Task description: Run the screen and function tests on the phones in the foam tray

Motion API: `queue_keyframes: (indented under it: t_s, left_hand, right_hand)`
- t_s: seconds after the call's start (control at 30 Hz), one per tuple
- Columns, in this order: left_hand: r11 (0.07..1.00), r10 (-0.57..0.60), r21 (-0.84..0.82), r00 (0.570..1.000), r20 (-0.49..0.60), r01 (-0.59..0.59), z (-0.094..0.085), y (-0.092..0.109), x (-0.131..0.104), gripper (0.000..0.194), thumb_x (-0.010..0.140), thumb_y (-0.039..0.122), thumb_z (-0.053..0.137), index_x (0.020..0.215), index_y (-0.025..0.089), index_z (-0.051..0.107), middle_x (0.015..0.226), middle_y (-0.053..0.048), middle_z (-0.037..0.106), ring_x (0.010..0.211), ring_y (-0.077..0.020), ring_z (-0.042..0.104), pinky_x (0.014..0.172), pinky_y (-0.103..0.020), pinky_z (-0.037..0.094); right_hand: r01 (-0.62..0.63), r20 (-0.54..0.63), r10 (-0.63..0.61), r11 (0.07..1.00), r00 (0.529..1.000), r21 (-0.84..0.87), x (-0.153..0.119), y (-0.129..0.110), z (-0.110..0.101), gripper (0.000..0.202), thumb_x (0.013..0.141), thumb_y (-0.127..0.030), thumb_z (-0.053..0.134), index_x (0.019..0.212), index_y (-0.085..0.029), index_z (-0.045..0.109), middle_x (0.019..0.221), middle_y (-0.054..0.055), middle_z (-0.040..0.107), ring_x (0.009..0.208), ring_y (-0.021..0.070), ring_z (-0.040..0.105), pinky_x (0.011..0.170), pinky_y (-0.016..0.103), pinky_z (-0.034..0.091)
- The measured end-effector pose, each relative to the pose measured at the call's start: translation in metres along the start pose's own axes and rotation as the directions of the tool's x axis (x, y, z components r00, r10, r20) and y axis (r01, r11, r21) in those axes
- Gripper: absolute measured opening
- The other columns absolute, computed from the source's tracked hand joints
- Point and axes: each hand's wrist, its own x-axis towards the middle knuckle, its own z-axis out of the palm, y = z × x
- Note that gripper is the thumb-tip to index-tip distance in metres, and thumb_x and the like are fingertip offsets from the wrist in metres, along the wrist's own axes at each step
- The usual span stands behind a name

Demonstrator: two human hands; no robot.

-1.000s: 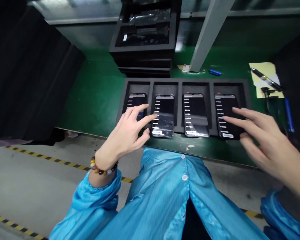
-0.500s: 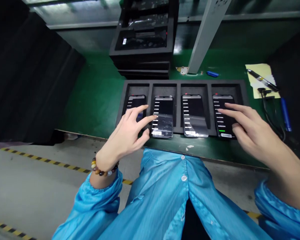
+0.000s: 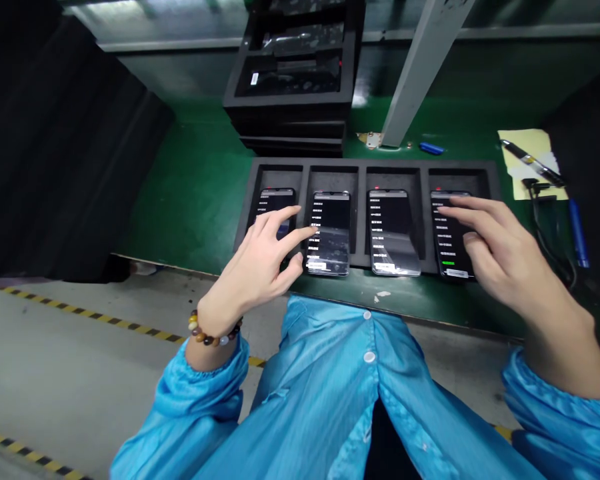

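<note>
Several smartphones with lit dark list screens lie in a black foam tray (image 3: 307,179) that has a row of compartments. My left hand (image 3: 263,257) is open above the leftmost phone (image 3: 280,197) and partly covers it; its index fingertip is at the screen of the second phone (image 3: 333,240). Whether the fingertip touches the glass, I cannot tell. The third phone (image 3: 393,233) has no hand over it. My right hand (image 3: 500,250), fingers apart, reaches over the rightmost phone (image 3: 447,243), with fingertips at the upper part of its list. Neither hand holds anything.
Behind the tray stands a stack of black foam trays (image 3: 290,100). A grey metal post (image 3: 420,73) rises beside it. A blue cap (image 3: 431,148), a pen (image 3: 533,162) on yellow paper (image 3: 520,140), a black cable (image 3: 540,220) and a blue marker (image 3: 579,233) lie on the green bench (image 3: 195,180).
My right hand's fingertips have shifted slightly up the rightmost phone's screen. The left hand keeps its place over the phones. The whole view has moved slightly.
</note>
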Motion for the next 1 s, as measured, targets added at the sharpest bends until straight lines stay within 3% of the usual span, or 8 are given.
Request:
queue_keyframes:
  t_s: [0.13,0.3,0.53,0.7,0.83,1.0]
  left_hand:
    - [1.000,-0.007,0.021,1.000,0.002,0.007,0.001,-0.001,0.000,0.051,0.107,0.023,0.050,0.155,0.023,0.065,0.173,-0.017,0.044,0.157,-0.0391,0.044,0.132,-0.064,0.042]
    - [0.999,-0.043,-0.007,0.999,-0.004,0.043,0.002,-0.004,-0.002,0.053,0.106,0.022,0.050,0.157,0.028,0.063,0.175,-0.015,0.043,0.160,-0.0385,0.042,0.132,-0.066,0.041]
    - [0.996,-0.088,-0.001,0.994,-0.071,0.088,0.000,-0.013,-0.011,0.050,0.109,0.022,0.047,0.155,0.022,0.065,0.171,-0.017,0.049,0.157,-0.0363,0.045,0.131,-0.061,0.044]
    - [0.991,-0.130,0.016,0.977,-0.166,0.135,0.003,-0.023,-0.019,0.047,0.111,0.023,0.044,0.153,0.022,0.065,0.159,-0.012,0.065,0.148,-0.0307,0.057,0.137,-0.060,0.034]
    - [0.979,-0.200,-0.018,0.946,-0.254,0.202,0.012,-0.031,-0.026,0.044,0.109,0.021,0.045,0.147,0.024,0.066,0.142,-0.007,0.077,0.137,-0.0256,0.065,0.138,-0.056,0.032]
    - [0.963,-0.267,-0.064,0.895,-0.357,0.262,0.019,-0.036,-0.037,0.039,0.107,0.018,0.045,0.137,0.025,0.068,0.130,-0.002,0.083,0.127,-0.0226,0.070,0.137,-0.053,0.034]
  right_hand:
    - [0.112,0.017,-0.111,0.988,0.994,-0.102,0.004,-0.010,0.009,0.048,0.109,-0.024,0.043,0.148,-0.025,0.070,0.163,0.013,0.061,0.158,0.0366,0.049,0.134,0.063,0.040]
    - [0.143,0.133,-0.120,0.974,0.984,-0.178,0.008,-0.023,0.024,0.047,0.104,-0.023,0.048,0.140,-0.032,0.077,0.167,0.007,0.060,0.160,0.0428,0.045,0.125,0.075,0.042]
    - [0.164,0.140,-0.140,0.971,0.980,-0.174,0.003,-0.029,0.026,0.046,0.103,-0.026,0.049,0.139,-0.034,0.076,0.167,0.006,0.060,0.160,0.0431,0.046,0.122,0.074,0.044]
    - [0.139,0.098,-0.128,0.984,0.987,-0.112,0.009,-0.039,0.027,0.049,0.105,-0.028,0.049,0.150,-0.035,0.067,0.163,0.006,0.064,0.160,0.0428,0.046,0.124,0.072,0.042]
    - [0.189,0.125,-0.182,0.981,0.975,-0.046,0.020,-0.058,0.038,0.051,0.107,-0.026,0.048,0.156,-0.034,0.060,0.158,0.005,0.069,0.157,0.0415,0.049,0.123,0.071,0.042]
    - [0.287,0.168,-0.288,0.957,0.943,0.027,0.036,-0.084,0.056,0.051,0.107,-0.022,0.047,0.156,-0.027,0.060,0.148,0.009,0.074,0.157,0.0353,0.052,0.124,0.060,0.043]
